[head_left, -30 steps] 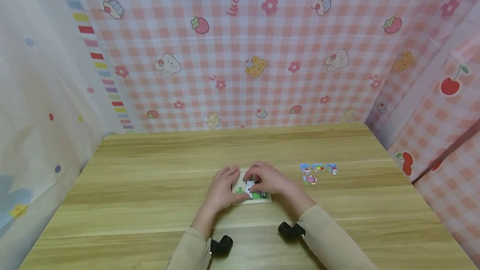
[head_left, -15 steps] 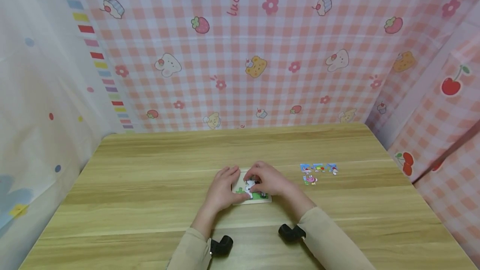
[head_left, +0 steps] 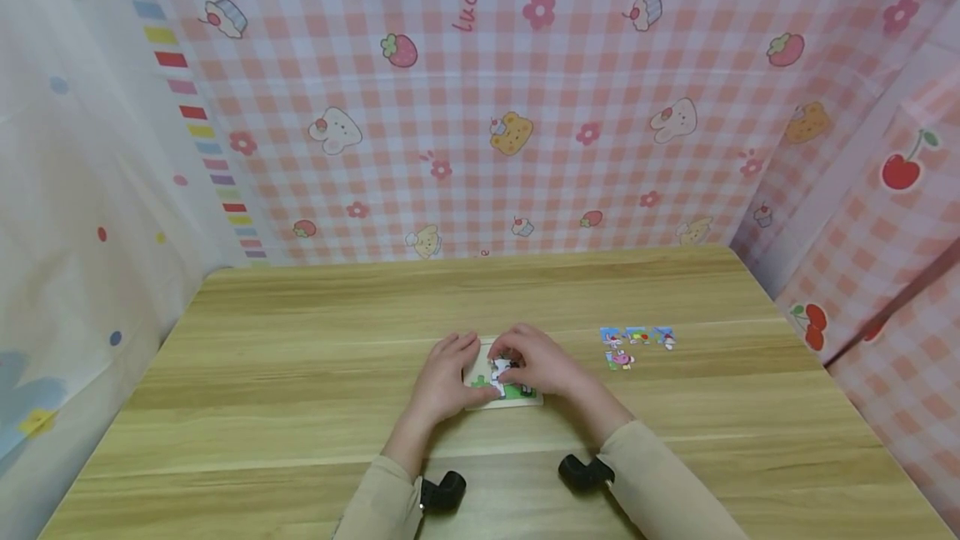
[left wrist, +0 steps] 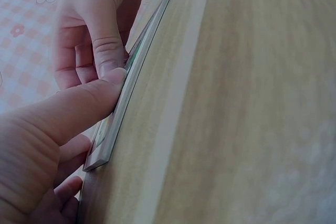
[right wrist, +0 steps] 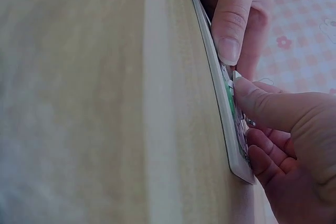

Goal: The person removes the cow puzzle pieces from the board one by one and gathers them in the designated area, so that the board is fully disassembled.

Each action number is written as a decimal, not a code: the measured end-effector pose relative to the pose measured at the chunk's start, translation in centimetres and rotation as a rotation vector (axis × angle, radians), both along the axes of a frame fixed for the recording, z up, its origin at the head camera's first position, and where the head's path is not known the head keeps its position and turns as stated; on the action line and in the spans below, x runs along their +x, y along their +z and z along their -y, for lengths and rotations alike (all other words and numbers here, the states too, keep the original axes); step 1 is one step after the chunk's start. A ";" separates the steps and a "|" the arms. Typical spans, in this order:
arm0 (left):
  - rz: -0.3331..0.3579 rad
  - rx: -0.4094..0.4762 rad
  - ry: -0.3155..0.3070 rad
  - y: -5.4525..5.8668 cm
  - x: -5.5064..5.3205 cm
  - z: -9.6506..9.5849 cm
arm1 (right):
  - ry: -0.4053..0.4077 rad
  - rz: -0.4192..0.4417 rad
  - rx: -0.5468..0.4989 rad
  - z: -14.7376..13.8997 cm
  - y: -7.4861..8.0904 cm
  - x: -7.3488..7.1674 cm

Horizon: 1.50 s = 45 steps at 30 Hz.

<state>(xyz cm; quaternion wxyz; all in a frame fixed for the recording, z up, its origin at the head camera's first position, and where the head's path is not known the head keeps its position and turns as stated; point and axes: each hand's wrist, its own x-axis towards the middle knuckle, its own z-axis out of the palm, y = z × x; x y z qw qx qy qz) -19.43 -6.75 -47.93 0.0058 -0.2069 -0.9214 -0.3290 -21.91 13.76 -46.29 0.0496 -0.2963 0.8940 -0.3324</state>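
A small wooden jigsaw board (head_left: 510, 404) lies on the table in the head view, partly filled with a green and white picture. At its left side rests my left hand (head_left: 442, 377), fingers fairly straight and the thumb pressing on the board near the front edge. My right hand (head_left: 536, 361) is over the board's right half, its fingers bent, pinching a puzzle piece (right wrist: 236, 75) whose pale edge shows by the thumb in the right wrist view. The hands hide much of the picture, and the two thumbs are close together.
Several loose puzzle pieces (head_left: 637, 338) with blue, red and pink print lie on the wooden table (head_left: 300, 407) to the right of the board. A pink checked cloth (head_left: 465, 190) hangs behind the table, with more cloth at both sides.
Both hands stay in nearly the same place on the board. The right wrist and forearm have shifted very slightly towards the person. The loose pieces have not moved.
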 end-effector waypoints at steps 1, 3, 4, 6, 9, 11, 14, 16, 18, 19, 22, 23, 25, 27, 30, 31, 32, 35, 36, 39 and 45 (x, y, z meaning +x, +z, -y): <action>-0.001 0.001 -0.001 0.0 0.0 0.0 | -0.001 -0.002 -0.005 0.0 0.0 0.0; -0.003 0.004 -0.002 0.0 0.0 0.0 | 0.000 -0.010 -0.015 -0.1 0.0 0.1; -0.004 0.005 -0.003 -0.1 0.0 0.0 | 0.000 -0.010 -0.018 -0.1 0.0 0.1; -0.005 0.006 -0.003 -0.1 0.0 0.0 | -0.006 -0.009 -0.020 -0.1 0.0 0.2; -0.009 0.008 -0.006 -0.2 0.0 0.0 | -0.008 -0.012 -0.027 0.0 0.0 0.3; -0.011 0.007 -0.005 -0.2 -0.1 0.0 | -0.005 -0.016 -0.040 0.0 -0.1 0.3; -0.015 0.002 -0.005 -0.2 -0.1 0.0 | -0.001 -0.021 -0.077 0.0 -0.2 0.3; -0.014 -0.002 -0.004 -0.2 -0.1 0.0 | -0.010 -0.022 -0.100 0.0 -0.3 0.2; -0.014 -0.005 -0.002 -0.2 -0.1 0.0 | -0.022 -0.018 -0.118 0.0 -0.4 0.2; -0.013 -0.005 0.000 -0.2 -0.1 0.0 | -0.033 -0.006 -0.124 0.0 -0.4 0.2; -0.011 -0.001 0.002 -0.2 -0.1 0.0 | -0.056 0.032 -0.144 0.0 -0.3 0.3; -0.011 0.000 0.002 -0.1 -0.1 0.1 | -0.062 0.044 -0.150 0.0 -0.2 0.4; -0.010 0.000 0.001 -0.1 0.0 0.1 | -0.074 0.069 -0.161 0.0 -0.2 0.5; -0.010 -0.001 -0.001 -0.1 -0.1 0.1 | -0.084 0.083 -0.174 -0.1 -0.2 0.5; -0.012 -0.008 -0.002 -0.2 -0.1 0.0 | -0.099 0.094 -0.200 -0.2 -0.3 0.5; -0.011 -0.010 -0.002 -0.2 -0.2 0.0 | -0.105 0.093 -0.208 -0.4 -0.3 0.5; -0.012 -0.012 -0.001 -0.3 -0.2 0.0 | -0.111 0.092 -0.218 -0.5 -0.3 0.5; -0.010 -0.015 0.001 -0.2 -0.2 -0.1 | -0.130 0.081 -0.243 -1.0 -0.2 0.6; -0.010 -0.017 0.001 -0.2 -0.2 -0.1 | -0.138 0.080 -0.250 -1.3 -0.1 0.6; -0.004 -0.015 0.004 -0.2 -0.2 -0.1 | -0.169 0.086 -0.271 -2.2 0.1 0.9; 0.010 -0.016 0.011 -0.2 -0.1 -0.1 | -0.214 0.051 -0.285 -4.6 0.5 1.5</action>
